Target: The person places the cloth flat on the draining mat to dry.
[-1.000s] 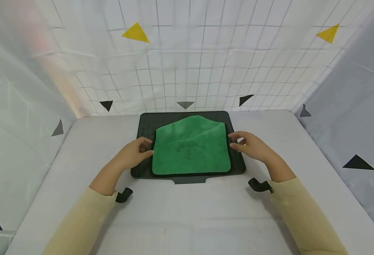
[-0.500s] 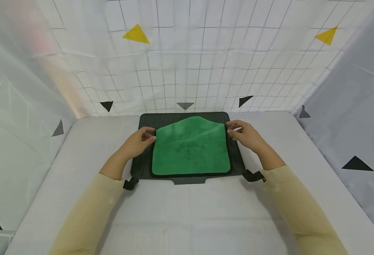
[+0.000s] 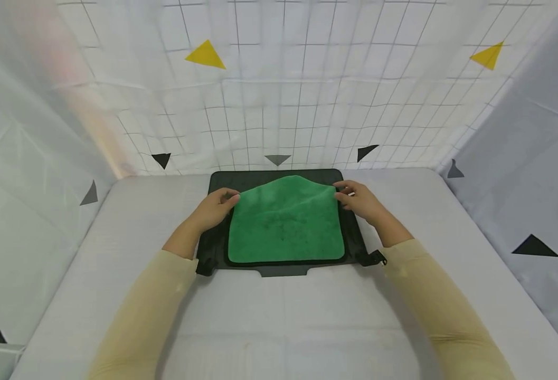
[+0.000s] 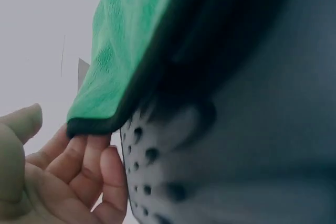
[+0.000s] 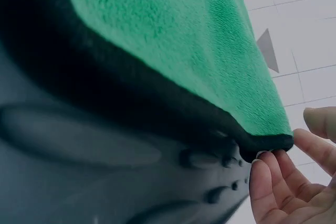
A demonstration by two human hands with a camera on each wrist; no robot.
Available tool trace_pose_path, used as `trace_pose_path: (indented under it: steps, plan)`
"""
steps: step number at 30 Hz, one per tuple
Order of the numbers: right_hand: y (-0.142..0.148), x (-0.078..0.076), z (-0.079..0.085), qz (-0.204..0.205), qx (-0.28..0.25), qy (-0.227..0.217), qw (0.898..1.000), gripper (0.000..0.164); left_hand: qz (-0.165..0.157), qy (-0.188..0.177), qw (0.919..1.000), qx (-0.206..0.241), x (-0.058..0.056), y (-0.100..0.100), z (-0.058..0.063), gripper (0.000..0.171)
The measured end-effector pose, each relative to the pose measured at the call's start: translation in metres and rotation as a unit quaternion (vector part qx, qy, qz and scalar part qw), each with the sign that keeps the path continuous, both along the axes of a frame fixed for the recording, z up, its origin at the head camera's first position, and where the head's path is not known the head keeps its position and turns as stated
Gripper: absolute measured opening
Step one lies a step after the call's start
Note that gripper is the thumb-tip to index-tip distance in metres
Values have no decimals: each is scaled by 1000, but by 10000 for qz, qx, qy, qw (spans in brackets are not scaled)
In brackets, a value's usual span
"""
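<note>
The step in hand looks like taking up the two far corners of the green plush cloth with a black hem, which lies on the flat, dark grey rectangular tray with a ridged surface on the white tabletop. Taking the cloth as a dial with 12 o'clock away from the person, its far edge peaks near 12, and the tray's tab sticks out at 6. The bare left hand is at the 10 o'clock corner, the bare right hand at the 2 o'clock corner. In the left wrist view the fingers are loosely bent, their tips under the hem's corner, the thumb raised well apart from the fabric; nothing is pinched. The right wrist view shows much the same: fingertips beneath the hem, thumb lifted clear, the hand parted rather than gripping. Whether the fingertips bear any of the cloth's weight, I cannot tell. The next move seems to call for both thumbs coming down on the corners together, catching the hem without scraping the tray's bumps beneath.
</note>
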State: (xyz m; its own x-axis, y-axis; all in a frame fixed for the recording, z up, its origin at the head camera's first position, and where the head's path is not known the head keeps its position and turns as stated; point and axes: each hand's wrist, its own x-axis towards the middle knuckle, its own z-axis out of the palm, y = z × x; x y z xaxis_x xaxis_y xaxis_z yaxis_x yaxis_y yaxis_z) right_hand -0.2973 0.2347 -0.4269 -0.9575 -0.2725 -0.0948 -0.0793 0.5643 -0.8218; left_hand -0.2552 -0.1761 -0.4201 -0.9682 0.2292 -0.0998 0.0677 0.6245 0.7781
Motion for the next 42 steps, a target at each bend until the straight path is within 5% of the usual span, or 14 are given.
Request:
trace_pose_path:
  steps: [11,25,29,34,42]
  plan:
    - [-9,-6,-11,-298,-2,140,9995,41,474,302,9981,271,-12,10,-16,35]
    - [4,-3,-8,-248,-497,362,9978,46,402,894,9942,448,4,-7,-7,42]
    - [9,-2,-5,-137,-413,191,9989,48,362,593,9975,153,10,-14,-1,42]
    - [14,1,-3,290,-75,-309,9991,47,-70,-58,9995,-287,14,-17,0,40]
    - [16,4,-4,951,427,-725,9919,49,-431,-855,9953,-168,13,-20,-6,44]
